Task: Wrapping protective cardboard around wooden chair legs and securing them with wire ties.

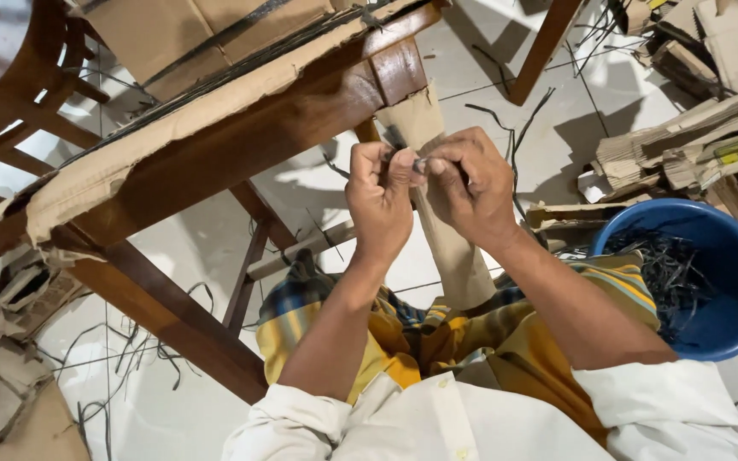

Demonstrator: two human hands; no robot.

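My left hand (379, 198) and my right hand (470, 186) meet in front of me, fingertips pinched together on a small thin dark strip (418, 162). Most of the strip is hidden by my fingers. The hands hover just below the corner of a wooden table (301, 111) and over a long brown cardboard strip (459, 256) that hangs down to my lap. I sit in a white shirt and a yellow striped cloth.
A blue bucket (732, 282) holding several dark strips stands at my right. Cardboard scraps (694, 145) pile up at the right and lower left. Cardboard sheets (172, 34) lie on the table. Thin dark strips litter the white tiled floor (557, 128).
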